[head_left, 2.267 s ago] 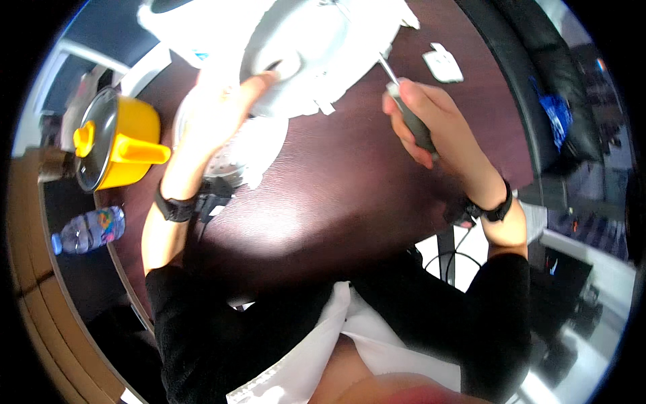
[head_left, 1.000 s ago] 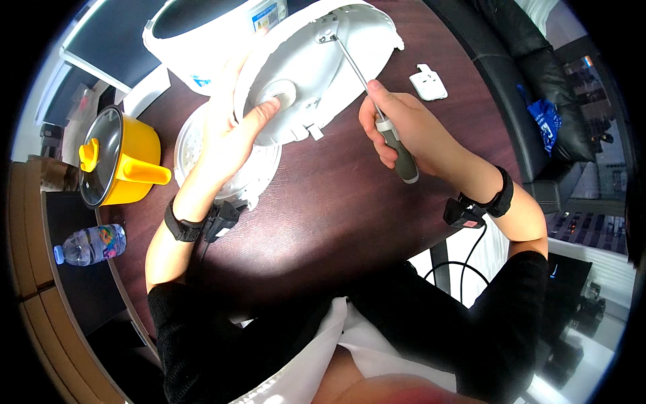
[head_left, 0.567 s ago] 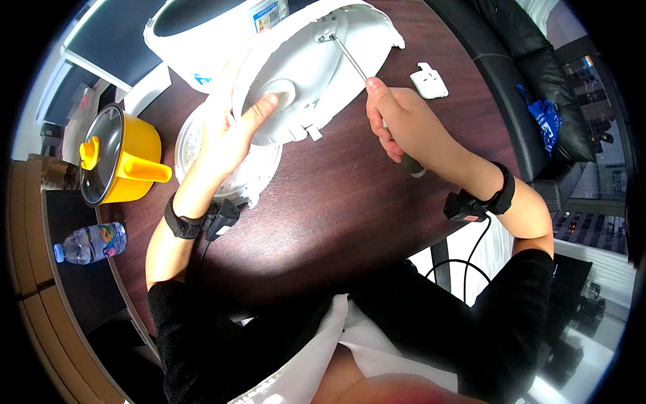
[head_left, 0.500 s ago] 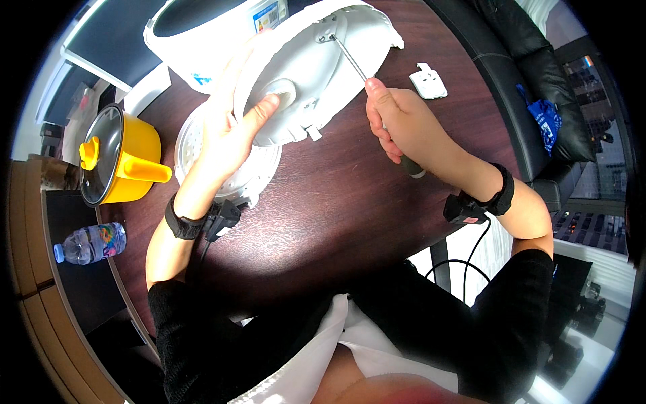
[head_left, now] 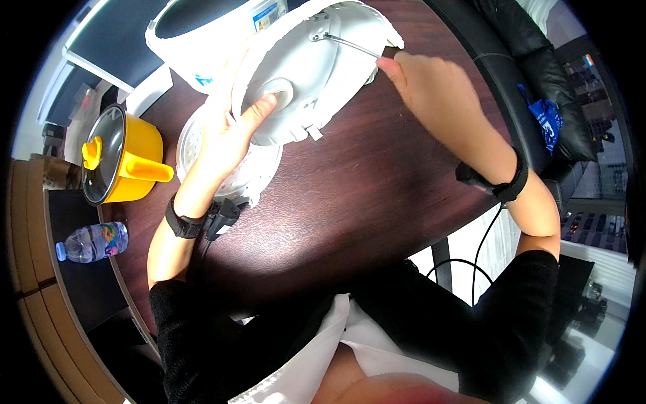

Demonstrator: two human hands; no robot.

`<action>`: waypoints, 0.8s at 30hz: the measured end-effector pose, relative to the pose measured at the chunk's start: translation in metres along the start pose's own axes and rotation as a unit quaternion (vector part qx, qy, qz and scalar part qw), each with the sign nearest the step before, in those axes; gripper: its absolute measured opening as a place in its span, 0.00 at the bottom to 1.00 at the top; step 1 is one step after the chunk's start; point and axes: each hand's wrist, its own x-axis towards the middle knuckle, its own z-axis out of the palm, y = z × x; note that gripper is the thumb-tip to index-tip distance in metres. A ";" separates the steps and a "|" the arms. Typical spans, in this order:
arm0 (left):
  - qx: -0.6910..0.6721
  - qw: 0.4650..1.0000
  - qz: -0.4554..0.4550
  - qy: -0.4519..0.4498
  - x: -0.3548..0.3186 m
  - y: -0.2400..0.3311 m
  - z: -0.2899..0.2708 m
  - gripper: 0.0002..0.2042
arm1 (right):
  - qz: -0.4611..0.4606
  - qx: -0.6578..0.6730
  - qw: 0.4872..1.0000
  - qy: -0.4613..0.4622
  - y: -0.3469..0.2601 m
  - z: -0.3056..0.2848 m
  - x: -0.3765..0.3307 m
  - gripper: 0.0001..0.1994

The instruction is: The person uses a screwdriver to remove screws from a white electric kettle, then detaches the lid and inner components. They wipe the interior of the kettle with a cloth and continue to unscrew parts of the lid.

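Note:
A white plastic appliance lid shell, hollow side facing me, is held tilted above the table by my left hand. My left thumb presses on the inner face beside a round opening, and the other fingers are hidden behind the rim. My right hand is closed around a screwdriver; its handle is hidden by the hand. The metal shaft reaches left into the shell, its tip at a small fitting with holes near the far edge. Under my left forearm lies a round white perforated part.
A white appliance body stands at the far left. Nearer are a yellow pot with a glass lid and a water bottle lying on its side. A black sofa borders the dark wooden table on the right.
My right hand has moved right and away from me and turned over, swinging the screwdriver shaft flatter, its tip still at the fitting. It now covers a small white piece on the table.

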 end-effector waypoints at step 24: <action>-0.010 1.000 -0.014 0.009 0.001 -0.001 -0.001 0.29 | 0.348 0.682 0.598 -0.236 -0.040 -0.007 -0.026 0.27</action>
